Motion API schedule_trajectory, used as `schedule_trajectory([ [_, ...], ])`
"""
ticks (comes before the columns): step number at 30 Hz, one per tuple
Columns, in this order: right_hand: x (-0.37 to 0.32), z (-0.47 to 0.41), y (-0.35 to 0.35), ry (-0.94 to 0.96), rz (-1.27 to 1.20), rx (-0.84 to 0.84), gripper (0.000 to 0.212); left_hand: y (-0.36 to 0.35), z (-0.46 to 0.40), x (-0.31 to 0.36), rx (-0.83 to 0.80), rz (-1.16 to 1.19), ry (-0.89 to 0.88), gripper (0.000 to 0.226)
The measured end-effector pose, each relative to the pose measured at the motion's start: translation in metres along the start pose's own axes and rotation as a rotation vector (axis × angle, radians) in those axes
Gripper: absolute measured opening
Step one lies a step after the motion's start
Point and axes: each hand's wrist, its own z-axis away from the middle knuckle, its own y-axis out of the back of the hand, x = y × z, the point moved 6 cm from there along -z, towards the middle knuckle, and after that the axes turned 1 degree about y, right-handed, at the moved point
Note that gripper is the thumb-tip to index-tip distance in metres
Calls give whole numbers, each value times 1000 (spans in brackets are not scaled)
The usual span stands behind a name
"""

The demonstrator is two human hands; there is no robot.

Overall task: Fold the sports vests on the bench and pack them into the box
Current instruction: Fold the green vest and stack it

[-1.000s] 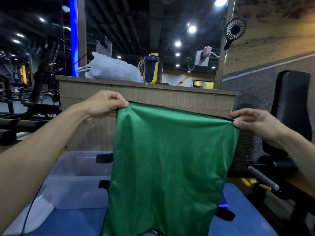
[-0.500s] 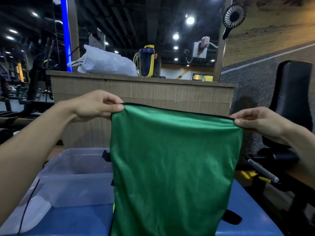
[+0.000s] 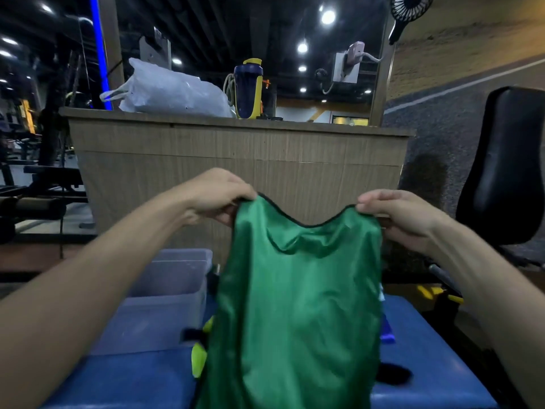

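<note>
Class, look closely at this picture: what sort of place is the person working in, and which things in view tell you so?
Most likely a gym. A blue padded bench sits in front, a black padded machine seat stands to the right, and dark exercise equipment fills the left background.

A wooden counter stands behind. On its top sit a white plastic bag toward the left end and a blue-and-yellow bottle just beside it. A small black fan hangs above the counter's right end; a black padded seat stands at right.
</note>
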Motion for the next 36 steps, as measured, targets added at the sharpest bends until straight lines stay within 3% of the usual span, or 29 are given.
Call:
schedule_trajectory([
  [3,-16,11,-63,108,44,-60,18,-50,7,26,-81,-26,-85,11],
  [5,-25,18,-84,168,81,-10,15,-64,6,33,-56,-4,-101,8],
  [9,-26,25,-85,169,71,67,17,-62,6,28,-28,66,-80,7],
  [18,-32,35,-90,179,124,84,20,-63,15,36,32,-25,-128,6],
  [21,-35,37,-87,180,140,70,22,-61,21,40,2,-16,-155,6],
  [25,-41,39,-83,221,196,30,22,-64,27,41,-176,-55,-247,32],
  [28,-44,39,-81,259,248,-1,19,-65,26,34,-228,-133,-243,19],
  [32,-40,41,-86,252,273,-55,20,-58,26,38,-78,-392,-331,7],
  [36,-33,39,-94,141,206,-70,24,-56,27,47,90,-531,-450,18],
])
